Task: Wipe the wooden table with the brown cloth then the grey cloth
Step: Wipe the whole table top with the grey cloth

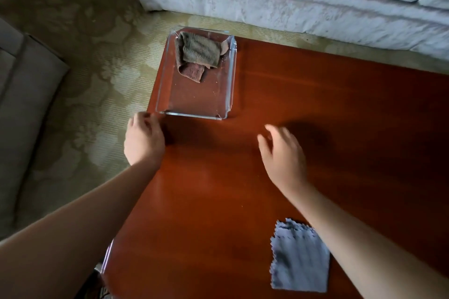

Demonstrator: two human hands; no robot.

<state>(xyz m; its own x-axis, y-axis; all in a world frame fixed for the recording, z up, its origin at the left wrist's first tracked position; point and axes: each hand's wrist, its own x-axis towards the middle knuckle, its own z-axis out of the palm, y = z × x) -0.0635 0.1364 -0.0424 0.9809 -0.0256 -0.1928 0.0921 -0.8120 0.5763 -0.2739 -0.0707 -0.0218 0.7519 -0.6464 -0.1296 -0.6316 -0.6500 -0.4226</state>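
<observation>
One brown cloth (199, 52) at 11 o'clock, long axis 12-to-6; one grey cloth (300, 257) at 5. Right hand (283, 155) spread, empty; left hand (143, 138): grip unclear.

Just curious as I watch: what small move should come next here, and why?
Probably the right hand reaches forward into the clear tray and takes the brown cloth. Brown comes first, it lies bunched at the tray's far end, and that hand hovers open, holding nothing. The grey cloth lies flat on the wooden table, for later.
</observation>
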